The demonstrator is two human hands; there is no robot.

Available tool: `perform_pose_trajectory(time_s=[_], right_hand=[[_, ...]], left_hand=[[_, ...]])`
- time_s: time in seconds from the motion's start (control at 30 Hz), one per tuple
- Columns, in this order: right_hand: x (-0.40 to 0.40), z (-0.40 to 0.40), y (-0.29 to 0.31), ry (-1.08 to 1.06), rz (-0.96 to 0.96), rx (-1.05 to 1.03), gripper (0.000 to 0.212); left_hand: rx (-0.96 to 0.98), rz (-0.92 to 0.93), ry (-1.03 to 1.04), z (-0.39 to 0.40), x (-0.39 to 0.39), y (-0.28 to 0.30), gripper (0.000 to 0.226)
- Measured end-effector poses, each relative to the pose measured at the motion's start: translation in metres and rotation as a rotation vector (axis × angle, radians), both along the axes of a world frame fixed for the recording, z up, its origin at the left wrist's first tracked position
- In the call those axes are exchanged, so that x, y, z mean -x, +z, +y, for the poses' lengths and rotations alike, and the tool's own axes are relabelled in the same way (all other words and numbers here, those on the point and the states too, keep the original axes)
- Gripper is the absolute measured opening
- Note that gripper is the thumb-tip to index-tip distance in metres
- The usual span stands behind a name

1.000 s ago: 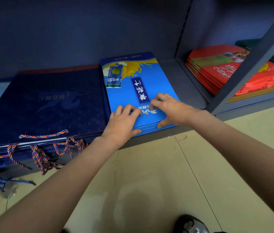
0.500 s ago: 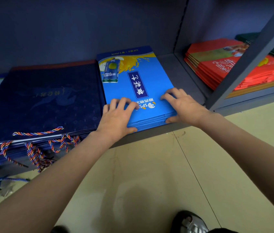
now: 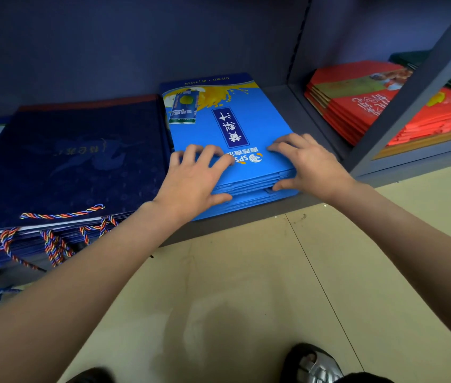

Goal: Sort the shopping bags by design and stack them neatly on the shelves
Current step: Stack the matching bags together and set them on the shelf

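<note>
— Both hands lie on the bright blue bag stack [image 3: 219, 145]: the left hand [image 3: 191, 181] has its fingers spread flat over the top bag and its thumb against the front edge, and the right hand [image 3: 310, 164] does the same at the stack's right front corner, fingers on top, thumb tucked at the layered edges. It looks more like pressing and squaring than lifting.

— Where does that stack sit?

— On the low shelf [image 3: 282, 205], just beside the navy bag stack [image 3: 67, 161], whose rope handles [image 3: 53, 239] hang over the front. Past the upright post [image 3: 401, 106], a red bag stack [image 3: 362, 106] lies in the next bay.

— So how far along is the sorting?

— Fairly far, I'd judge: three designs already sit in separate piles. The blue edges at the front look slightly stepped, so evening them seems the step in hand. Something pale shows at the far left, too cropped to name, and I can't tell whether loose bags remain elsewhere.
</note>
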State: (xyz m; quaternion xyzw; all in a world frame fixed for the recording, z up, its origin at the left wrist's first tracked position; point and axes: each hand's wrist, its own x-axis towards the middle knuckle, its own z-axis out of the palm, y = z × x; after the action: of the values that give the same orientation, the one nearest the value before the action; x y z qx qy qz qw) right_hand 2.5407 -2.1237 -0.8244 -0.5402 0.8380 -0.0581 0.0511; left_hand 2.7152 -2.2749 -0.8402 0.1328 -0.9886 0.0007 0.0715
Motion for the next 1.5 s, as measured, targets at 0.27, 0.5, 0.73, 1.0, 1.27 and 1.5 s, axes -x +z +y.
perform_pose_trajectory(time_s=[0.27, 0.5, 0.73, 1.0, 1.27, 1.5], right_hand=[[0.003, -0.004, -0.004, 0.014, -0.064, -0.021, 0.080], [0.009, -0.007, 0.008, 0.078, -0.002, -0.087, 0.078], [0.009, -0.002, 0.005, 0.072, 0.035, -0.051, 0.075], [0.006, 0.002, -0.008, 0.103, 0.122, 0.009, 0.076], [0.009, 0.011, -0.009, 0.169, 0.049, -0.005, 0.067], [-0.004, 0.008, -0.020, 0.198, 0.365, 0.078, 0.068]], left_hand=[[0.164, 0.104, -0.096, -0.004, -0.003, -0.013, 0.054], [0.273, 0.099, -0.136, 0.003, 0.002, -0.013, 0.052], [0.325, 0.184, -0.082, 0.012, 0.014, -0.020, 0.064], [0.423, 0.220, -0.075, 0.007, 0.006, -0.030, 0.080], [0.419, 0.160, -0.110, -0.001, -0.005, -0.031, 0.076], [0.393, 0.120, -0.069, 0.003, 0.001, -0.026, 0.078]])
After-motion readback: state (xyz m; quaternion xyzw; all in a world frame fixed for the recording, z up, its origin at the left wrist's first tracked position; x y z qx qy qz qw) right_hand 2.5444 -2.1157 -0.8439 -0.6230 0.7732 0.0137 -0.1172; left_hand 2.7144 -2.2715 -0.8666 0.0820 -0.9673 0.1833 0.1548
